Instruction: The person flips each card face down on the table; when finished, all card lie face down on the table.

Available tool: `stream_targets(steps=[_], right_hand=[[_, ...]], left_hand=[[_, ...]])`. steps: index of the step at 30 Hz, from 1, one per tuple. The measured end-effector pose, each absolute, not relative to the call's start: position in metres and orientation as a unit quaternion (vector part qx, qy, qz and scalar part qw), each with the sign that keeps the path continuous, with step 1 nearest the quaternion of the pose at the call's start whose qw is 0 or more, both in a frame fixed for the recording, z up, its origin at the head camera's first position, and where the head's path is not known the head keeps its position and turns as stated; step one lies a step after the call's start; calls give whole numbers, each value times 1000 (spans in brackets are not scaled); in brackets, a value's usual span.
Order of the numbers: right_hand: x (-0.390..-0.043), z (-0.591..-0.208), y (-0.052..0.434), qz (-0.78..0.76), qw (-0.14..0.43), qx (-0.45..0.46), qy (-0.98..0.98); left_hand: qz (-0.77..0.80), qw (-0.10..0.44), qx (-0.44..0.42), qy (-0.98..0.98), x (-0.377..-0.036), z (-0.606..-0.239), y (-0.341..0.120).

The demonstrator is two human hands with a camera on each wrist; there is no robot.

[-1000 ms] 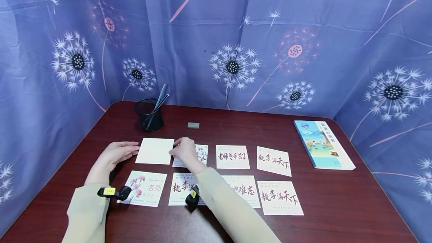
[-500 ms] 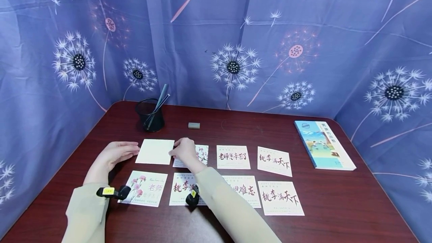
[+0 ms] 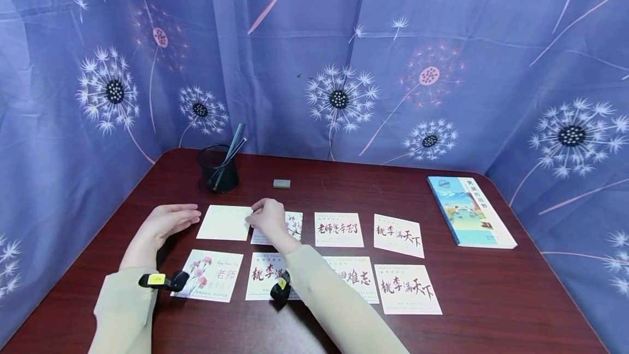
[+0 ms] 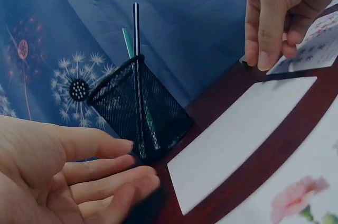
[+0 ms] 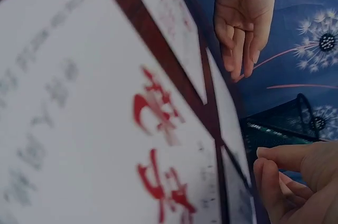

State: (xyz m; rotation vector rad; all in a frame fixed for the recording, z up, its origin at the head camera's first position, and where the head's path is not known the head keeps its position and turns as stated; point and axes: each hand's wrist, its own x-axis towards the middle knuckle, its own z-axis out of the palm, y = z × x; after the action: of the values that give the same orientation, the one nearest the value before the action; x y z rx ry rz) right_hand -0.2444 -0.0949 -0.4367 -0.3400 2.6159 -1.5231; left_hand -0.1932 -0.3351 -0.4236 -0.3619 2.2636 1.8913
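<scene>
Blank card (image 3: pixel 225 222) lies flat on the tabletop (image 3: pixel 491 288), left of the printed cards. Your right hand (image 3: pixel 267 218) curls at its right edge (contact unclear; grip state undeterminable). Your left hand (image 3: pixel 167 222) rests relaxed, just clear. Judged light, thin, flexible: lift by an edge.

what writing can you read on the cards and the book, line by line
"老师您辛苦了": card, back row
"桃李满天下": card, back row right
"桃李满天下": card, front row right
"老师": flower card
"难忘": card part hidden by the sleeve
Book title and small print: too small to read
</scene>
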Motion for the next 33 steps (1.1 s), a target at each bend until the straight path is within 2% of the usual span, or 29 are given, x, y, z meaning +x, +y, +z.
stream_targets(steps=[5,12,21,33], right_hand=[[-241,-422,-88,-511,49,-109,851],[-245,-396,-64,-494,40,-101,863],[-249,-392,-19,-548,60,-78,831],[-242,-408,12,-510,103,-70,851]], left_hand=[[633,54,-92,767,-192,-414,-323],[673,51,-51,736,-198,-403,-293],[662,86,-49,743,-206,-411,-256],[668,135,-57,730,-209,-420,-230]])
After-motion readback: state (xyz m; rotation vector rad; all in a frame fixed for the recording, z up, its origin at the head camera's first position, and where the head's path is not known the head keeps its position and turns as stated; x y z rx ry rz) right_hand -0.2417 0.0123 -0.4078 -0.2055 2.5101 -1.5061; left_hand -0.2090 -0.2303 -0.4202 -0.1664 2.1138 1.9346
